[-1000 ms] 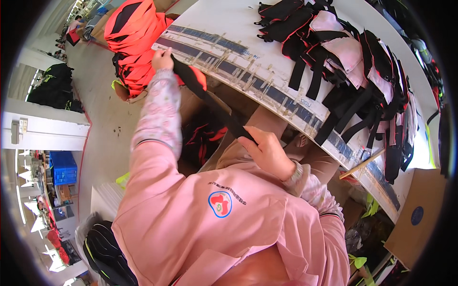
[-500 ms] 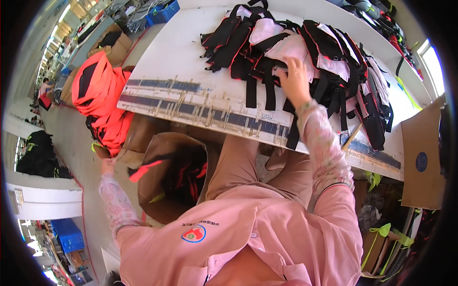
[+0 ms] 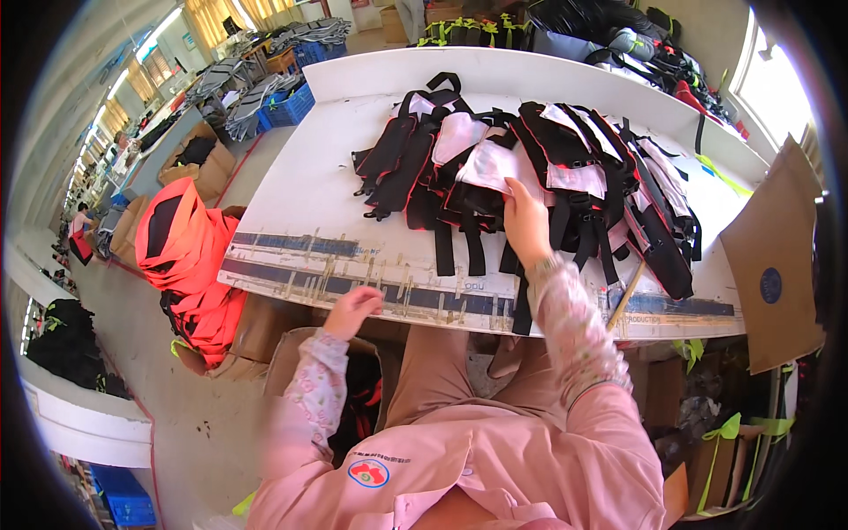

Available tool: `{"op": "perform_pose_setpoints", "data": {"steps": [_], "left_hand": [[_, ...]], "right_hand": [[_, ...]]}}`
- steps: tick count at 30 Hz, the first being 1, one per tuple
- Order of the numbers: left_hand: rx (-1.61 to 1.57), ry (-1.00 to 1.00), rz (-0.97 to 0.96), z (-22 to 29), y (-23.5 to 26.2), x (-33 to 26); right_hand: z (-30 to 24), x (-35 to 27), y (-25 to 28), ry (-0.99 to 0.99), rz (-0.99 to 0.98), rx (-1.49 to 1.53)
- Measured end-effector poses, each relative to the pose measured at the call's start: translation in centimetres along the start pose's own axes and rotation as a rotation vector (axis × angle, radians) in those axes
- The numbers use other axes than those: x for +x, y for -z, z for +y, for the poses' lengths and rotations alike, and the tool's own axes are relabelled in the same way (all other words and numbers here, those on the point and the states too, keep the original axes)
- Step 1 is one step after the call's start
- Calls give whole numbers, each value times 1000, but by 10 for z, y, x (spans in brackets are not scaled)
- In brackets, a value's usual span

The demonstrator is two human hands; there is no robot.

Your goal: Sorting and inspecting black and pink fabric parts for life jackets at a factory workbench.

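Observation:
A heap of black fabric pieces with white panels, red edging and dangling straps lies across the white table. My right hand is over the middle of this heap. Its thumb and fingers close on the lower edge of a white-panelled strapped piece; the fingertips are partly hidden. My left hand hovers at the table's near edge, fingers loosely stretched out and nothing in them. Below it stands an open cardboard box with black and orange fabric inside, partly covered by my left forearm.
Bright orange fabric is piled high left of the table. A wooden stick lies near the table's front edge. At the right a cardboard sheet stands up. Blue crates hold grey pieces at the far left.
My left hand has come from beside the orange pile to the table edge. The orange-and-black strip above the box is no longer seen. My right fingers have closed on the white panel's edge.

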State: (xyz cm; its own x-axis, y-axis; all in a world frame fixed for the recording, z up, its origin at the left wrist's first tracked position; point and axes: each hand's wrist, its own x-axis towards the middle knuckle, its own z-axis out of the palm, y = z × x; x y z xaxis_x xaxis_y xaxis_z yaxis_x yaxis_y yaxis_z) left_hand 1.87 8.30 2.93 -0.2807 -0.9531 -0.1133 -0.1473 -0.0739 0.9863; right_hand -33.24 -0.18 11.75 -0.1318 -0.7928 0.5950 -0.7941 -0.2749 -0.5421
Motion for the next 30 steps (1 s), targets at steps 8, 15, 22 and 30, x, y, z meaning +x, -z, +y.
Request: {"op": "perform_pose_setpoints", "data": {"steps": [8,15,22,30], "left_hand": [[-833,59,4,31,-137,55],[-381,-43,59,-30,-106,63],[473,-372,442,-3,-111,43],[907,-435,106,9,-107,15]], "right_hand": [[-15,-154,-34,-583,-136,1027],[-10,-168,-12,-606,-359,1203],[-10,-169,-18,-9,-514,498],[-9,-169,-41,-116,-444,511]]}}
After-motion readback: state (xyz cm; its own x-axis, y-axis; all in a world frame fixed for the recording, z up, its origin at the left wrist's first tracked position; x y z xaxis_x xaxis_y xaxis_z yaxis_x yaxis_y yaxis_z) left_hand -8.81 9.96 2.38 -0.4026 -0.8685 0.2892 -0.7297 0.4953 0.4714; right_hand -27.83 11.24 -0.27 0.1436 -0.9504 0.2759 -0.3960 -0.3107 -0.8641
